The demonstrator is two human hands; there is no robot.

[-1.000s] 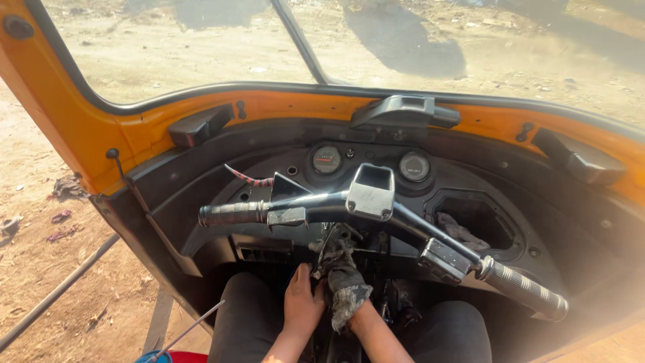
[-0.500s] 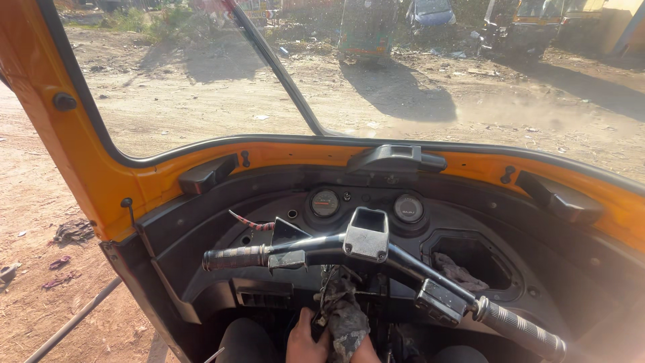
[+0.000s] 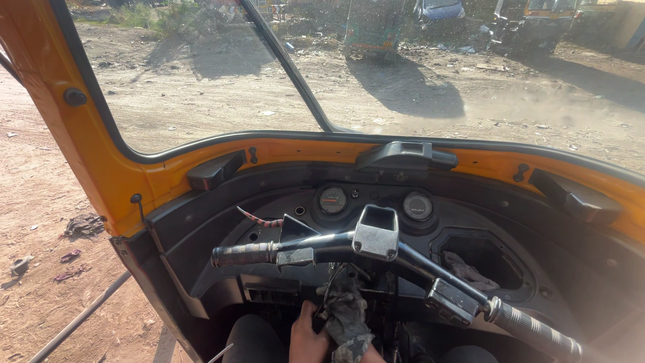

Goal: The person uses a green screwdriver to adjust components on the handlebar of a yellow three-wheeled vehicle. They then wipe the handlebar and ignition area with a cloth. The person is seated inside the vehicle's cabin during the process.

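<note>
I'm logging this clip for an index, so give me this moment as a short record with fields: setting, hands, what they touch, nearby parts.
setting: driver's seat of an orange three-wheeler, dirt yard beyond the windscreen
left hand: low in the frame, grip on a grimy grey cloth wrapped around the steering column
right hand: only a sliver shows under the cloth; its grip cannot be told
above the hands: black metal handlebar with a chrome centre clamp
dashboard: two round gauges
right pocket: crumpled rag

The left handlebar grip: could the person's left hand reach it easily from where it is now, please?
Probably yes. The left hand rests low by the rag under the handlebar, and nothing appears to block the way up to the left handlebar grip.
</note>
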